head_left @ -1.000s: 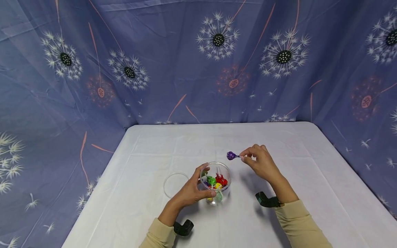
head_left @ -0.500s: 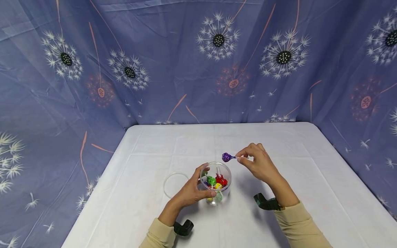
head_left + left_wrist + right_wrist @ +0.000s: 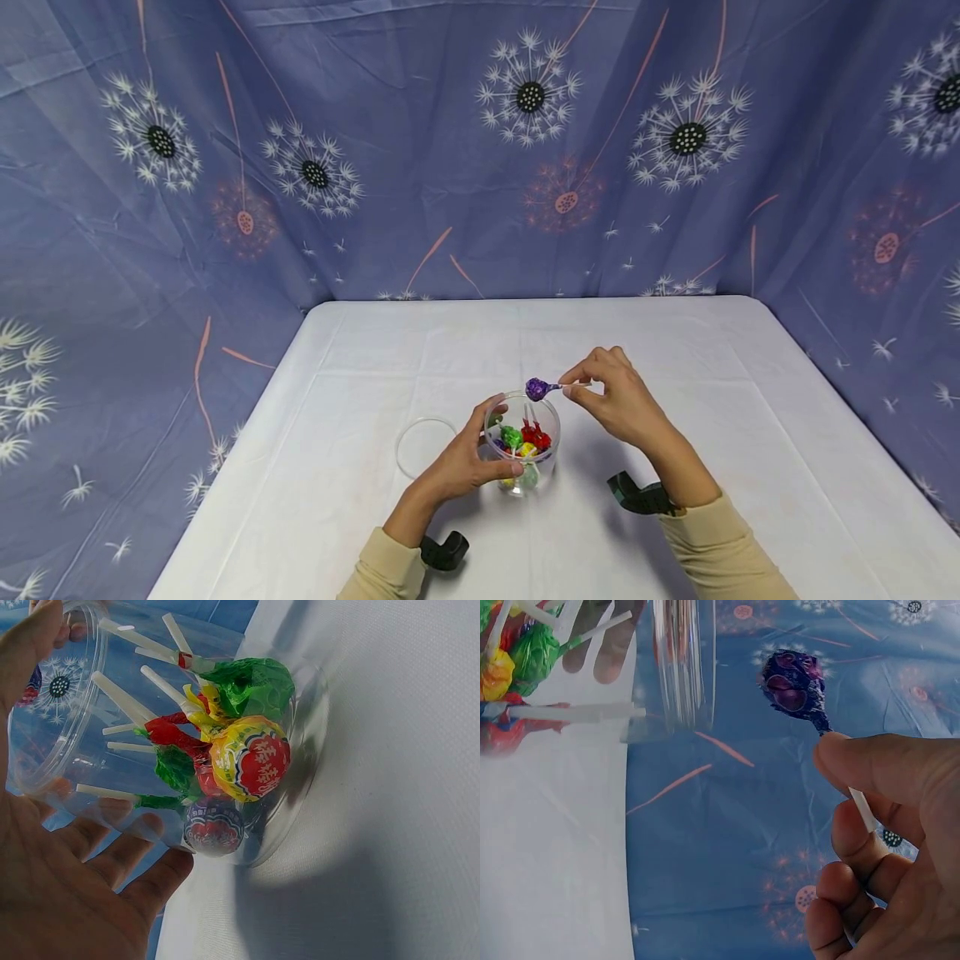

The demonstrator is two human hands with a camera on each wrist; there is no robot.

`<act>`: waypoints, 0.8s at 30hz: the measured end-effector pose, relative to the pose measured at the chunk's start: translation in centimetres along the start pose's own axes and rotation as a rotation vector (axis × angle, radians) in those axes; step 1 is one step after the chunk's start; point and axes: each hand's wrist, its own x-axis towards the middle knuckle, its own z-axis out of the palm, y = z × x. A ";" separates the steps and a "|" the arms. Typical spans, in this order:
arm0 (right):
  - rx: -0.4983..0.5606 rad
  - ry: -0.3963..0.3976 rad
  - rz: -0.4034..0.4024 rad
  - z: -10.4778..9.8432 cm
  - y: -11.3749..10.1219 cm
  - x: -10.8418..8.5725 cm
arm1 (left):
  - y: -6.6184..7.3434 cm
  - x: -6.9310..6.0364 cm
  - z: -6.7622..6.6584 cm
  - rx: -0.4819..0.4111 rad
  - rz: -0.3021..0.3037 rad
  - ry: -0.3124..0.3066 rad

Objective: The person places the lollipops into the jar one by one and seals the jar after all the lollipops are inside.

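My right hand (image 3: 617,400) pinches the white stick of a lollipop (image 3: 537,389) in a purple wrapper. In the head view its candy end overlaps the far rim of a clear plastic tub (image 3: 555,457); the right wrist view shows it apart from the tub's mouth. My left hand (image 3: 463,461) holds the tub from the left, thumb in front and fingers around the far side. Inside lie several wrapped lollipops, among them a yellow-and-red lollipop (image 3: 251,757), a green lollipop (image 3: 251,686) and a purple one (image 3: 214,826), their sticks mostly pointing toward the mouth.
A clear ring-shaped lid (image 3: 397,454) lies on the white-covered table (image 3: 360,358), left of the tub. Dark wrist cameras sit on both wrists. A blue curtain (image 3: 420,167) with dandelion prints hangs behind the table and along its sides.
My right hand has moved left and slightly toward me, bringing the purple lollipop from right of the tub to its rim in the head view. The left hand and tub have stayed still.
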 end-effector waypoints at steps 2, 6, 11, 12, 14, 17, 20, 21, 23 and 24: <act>0.003 -0.003 -0.007 0.0 -0.2 0.0 | 0.0 0.0 0.0 -0.002 0.003 0.000; 0.010 -0.016 -0.009 0.1 -0.6 0.0 | 0.0 0.0 0.0 -0.003 0.003 0.000; 0.021 -0.032 -0.013 0.5 -1.1 0.0 | 0.0 0.0 0.0 -0.006 0.004 0.000; 0.024 -0.034 -0.013 0.6 -1.2 0.0 | 0.0 -0.1 0.0 -0.006 0.003 0.000; 0.030 -0.037 -0.013 0.7 -1.4 0.0 | 0.0 -0.1 0.0 -0.003 0.002 0.000; 0.037 -0.042 -0.011 1.0 -1.6 0.0 | 0.0 -0.1 0.0 -0.001 0.007 -0.001; 0.040 -0.049 -0.023 1.3 -1.8 0.0 | 0.0 0.0 0.0 0.000 0.013 -0.005; 0.041 -0.051 -0.030 1.4 -1.8 0.0 | 0.0 0.0 0.0 -0.001 0.014 -0.006; 0.044 -0.057 -0.041 1.6 -1.9 0.0 | 0.0 0.0 0.0 -0.003 0.013 -0.009; 0.045 -0.057 -0.049 1.7 -2.0 0.0 | 0.0 0.0 0.0 -0.004 0.011 -0.010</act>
